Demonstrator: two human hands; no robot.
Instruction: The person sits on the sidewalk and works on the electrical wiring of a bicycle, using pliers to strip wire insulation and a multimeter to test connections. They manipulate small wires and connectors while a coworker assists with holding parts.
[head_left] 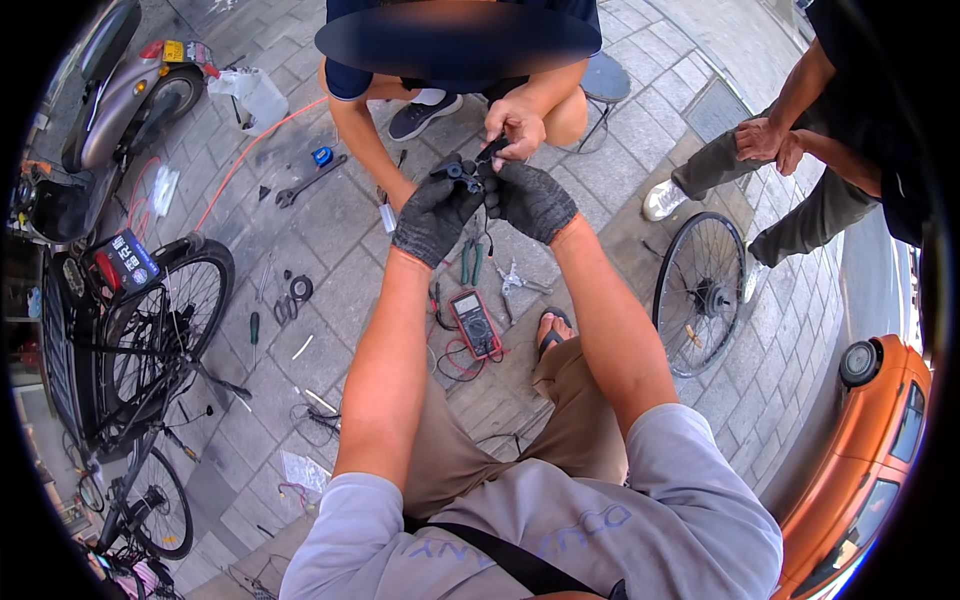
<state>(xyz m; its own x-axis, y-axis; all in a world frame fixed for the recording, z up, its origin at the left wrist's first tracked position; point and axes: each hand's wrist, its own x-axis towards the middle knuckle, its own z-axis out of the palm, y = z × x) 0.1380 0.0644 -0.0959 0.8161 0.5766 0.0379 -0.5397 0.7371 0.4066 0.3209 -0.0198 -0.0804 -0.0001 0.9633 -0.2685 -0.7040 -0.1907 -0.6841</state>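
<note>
Place: outdoors, by the roadside, looking like an open-air bike repair spot
Ground: grey paving stones (pixel 610 300)
Right edge: a road (pixel 868 275) with an orange car (pixel 860 485)
Left side: a parked scooter (pixel 118 115) and a black bicycle (pixel 180 358)
Repair signs: a loose wheel (pixel 714 298); a wrench (pixel 310 183), screwdriver (pixel 254 328), pliers (pixel 471 262) and red meter (pixel 476 325) on the stones

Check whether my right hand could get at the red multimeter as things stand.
Probably yes. The red multimeter lies face up on the paving, apparently uncovered, and the green-handled pliers lie apart from it. Your gloved right hand would just have to come down from beside the small dark part.
</note>
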